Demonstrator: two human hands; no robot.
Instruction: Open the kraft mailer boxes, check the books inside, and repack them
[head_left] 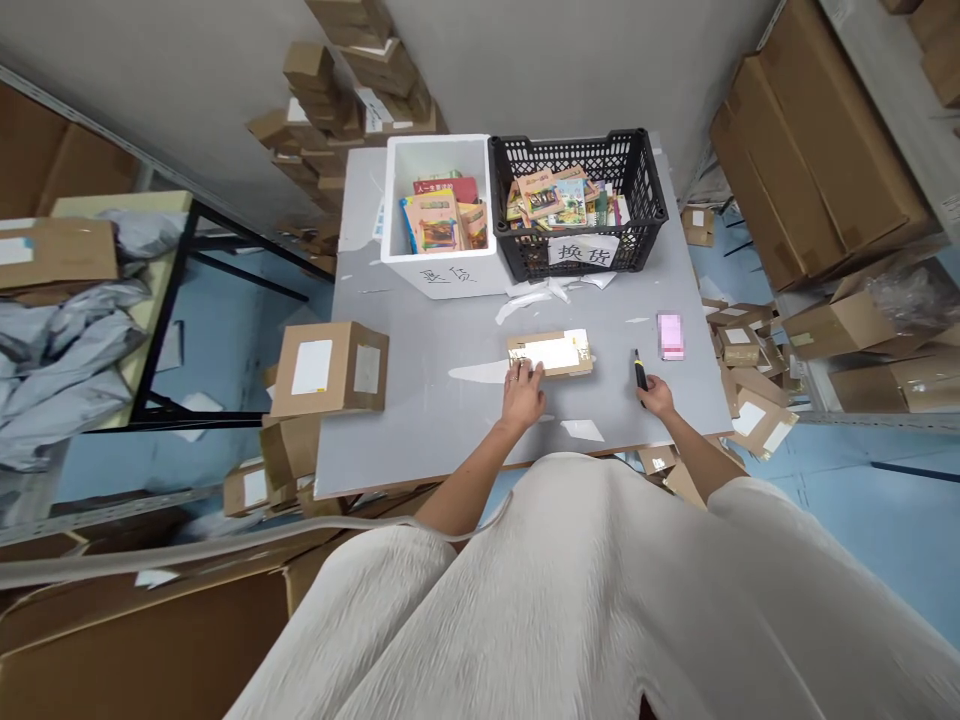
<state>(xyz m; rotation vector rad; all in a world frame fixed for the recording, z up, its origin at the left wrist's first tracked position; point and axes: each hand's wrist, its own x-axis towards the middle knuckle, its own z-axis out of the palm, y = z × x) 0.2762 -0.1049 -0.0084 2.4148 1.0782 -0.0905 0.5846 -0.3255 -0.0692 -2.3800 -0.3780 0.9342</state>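
A grey counter [420,350] spreads across the middle of the scene. At its far side, right of centre, stands a black lattice crate [636,247] with picture books in it and a white handwritten sign on its near wall. Just left of it is a white foam box [442,262], also holding books. A brown cardboard box [340,375] with white labels sits at the counter's left edge. Smaller still, a flat cardboard package [555,354] with a white label lies near the middle, on the near side of the crate. The left hand [523,395] lays its fingers over the package's near left part; whether they grip it, I cannot tell. The right hand [657,396], well apart to the right, is closed around a black cutter [640,373]. A pink-screened phone [671,336] lies just beyond that hand, and a pale scrap [582,430] lies near the counter's near edge.
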